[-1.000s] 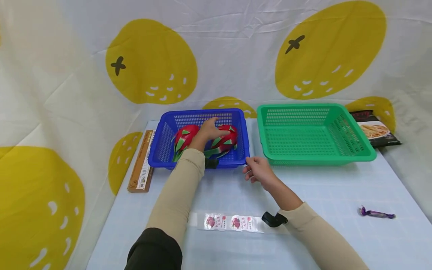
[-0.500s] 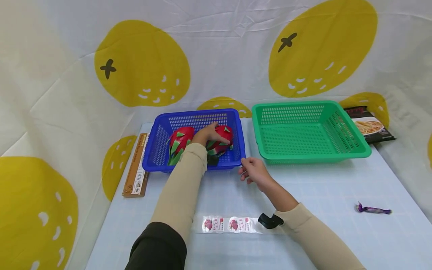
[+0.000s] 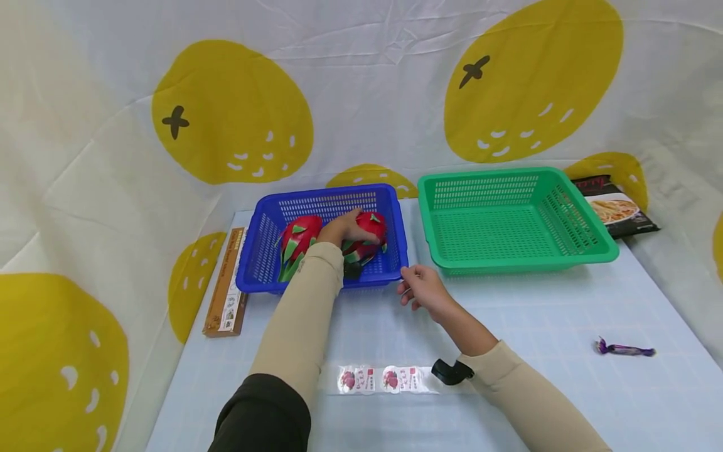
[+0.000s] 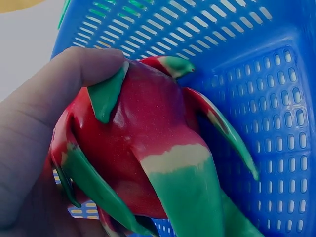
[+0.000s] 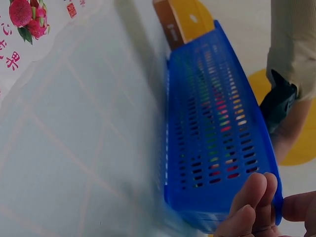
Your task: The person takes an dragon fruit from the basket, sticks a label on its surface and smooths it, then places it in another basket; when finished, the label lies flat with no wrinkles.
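Inside the blue basket (image 3: 265, 287), my left hand (image 3: 344, 227) grips the right-hand dragon fruit (image 3: 373, 223), red with green scales. In the left wrist view the thumb (image 4: 74, 69) lies over the fruit (image 4: 153, 118), and the other fingers go out of sight beneath it. A second dragon fruit (image 3: 299, 235) lies at the basket's left, partly behind my sleeve. My right hand (image 3: 426, 290) pinches the basket's front right corner. The right wrist view shows the thumb on one side of the rim (image 5: 269, 143) and the curled fingers (image 5: 249, 195) on the other.
A green basket (image 3: 452, 263) stands to the right, with a black food packet (image 3: 618, 210) beside it. Left of the blue basket lies a flat brown box (image 3: 226, 289). A strip of dragon fruit stickers (image 3: 378, 380) is near the front; a purple-wrapped candy (image 3: 626, 348) lies at right.
My left hand has come down and closed round the right-hand dragon fruit. The right hand keeps its hold on the basket corner. The head view has shifted slightly.
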Demonstrator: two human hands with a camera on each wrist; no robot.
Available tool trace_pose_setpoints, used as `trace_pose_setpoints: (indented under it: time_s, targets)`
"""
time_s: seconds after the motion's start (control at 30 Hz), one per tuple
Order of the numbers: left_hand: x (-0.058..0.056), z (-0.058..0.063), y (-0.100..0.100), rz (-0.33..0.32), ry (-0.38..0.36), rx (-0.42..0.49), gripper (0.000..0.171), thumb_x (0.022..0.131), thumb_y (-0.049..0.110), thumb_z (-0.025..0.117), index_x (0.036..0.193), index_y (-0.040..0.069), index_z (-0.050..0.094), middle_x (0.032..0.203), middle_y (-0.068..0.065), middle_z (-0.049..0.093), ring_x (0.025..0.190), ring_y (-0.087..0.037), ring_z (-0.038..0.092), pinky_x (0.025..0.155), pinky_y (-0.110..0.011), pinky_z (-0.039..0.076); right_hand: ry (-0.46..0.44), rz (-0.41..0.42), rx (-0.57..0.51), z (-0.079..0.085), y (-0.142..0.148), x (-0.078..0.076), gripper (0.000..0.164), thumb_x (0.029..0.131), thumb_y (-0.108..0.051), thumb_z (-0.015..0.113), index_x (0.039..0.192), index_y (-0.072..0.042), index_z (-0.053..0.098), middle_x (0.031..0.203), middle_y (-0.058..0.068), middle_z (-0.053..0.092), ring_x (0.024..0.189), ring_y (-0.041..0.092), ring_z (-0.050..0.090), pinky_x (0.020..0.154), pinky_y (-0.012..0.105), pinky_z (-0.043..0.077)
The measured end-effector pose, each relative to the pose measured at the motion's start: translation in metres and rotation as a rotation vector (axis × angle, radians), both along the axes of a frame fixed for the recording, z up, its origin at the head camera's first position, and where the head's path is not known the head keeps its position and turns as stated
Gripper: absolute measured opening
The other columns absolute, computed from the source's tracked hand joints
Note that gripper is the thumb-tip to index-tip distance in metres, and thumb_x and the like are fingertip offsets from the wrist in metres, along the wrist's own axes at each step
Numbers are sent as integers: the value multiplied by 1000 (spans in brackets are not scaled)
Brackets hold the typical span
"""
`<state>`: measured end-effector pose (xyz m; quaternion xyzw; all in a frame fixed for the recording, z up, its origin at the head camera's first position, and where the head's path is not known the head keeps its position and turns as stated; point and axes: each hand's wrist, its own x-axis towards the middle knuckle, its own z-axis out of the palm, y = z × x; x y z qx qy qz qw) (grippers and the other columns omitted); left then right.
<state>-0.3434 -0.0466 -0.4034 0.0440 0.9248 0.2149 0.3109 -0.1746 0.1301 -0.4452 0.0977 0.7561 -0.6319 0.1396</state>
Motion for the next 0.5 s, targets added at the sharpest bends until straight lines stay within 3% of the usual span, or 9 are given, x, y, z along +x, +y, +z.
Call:
trace_pose_setpoints:
  time_s: [0.23, 0.5]
  targets:
    - [2, -1, -3, -66, 77, -23, 101, 72, 60, 70, 151, 33, 13, 153, -8, 26, 136, -31, 29, 107, -50, 34, 1, 7, 11, 0, 0, 1, 39, 100, -30, 41, 103, 7, 52, 74, 4, 63, 56, 13, 59, 49, 29, 43]
    - [3, 8, -5, -4, 113, -14, 97, 71, 60, 70, 150, 33, 20, 149, -10, 32, 132, -32, 33, 103, -51, 38, 16, 7, 23, 1, 0, 1, 39, 101, -31, 40, 104, 6, 52, 76, 5, 63, 57, 13, 59, 50, 30, 44]
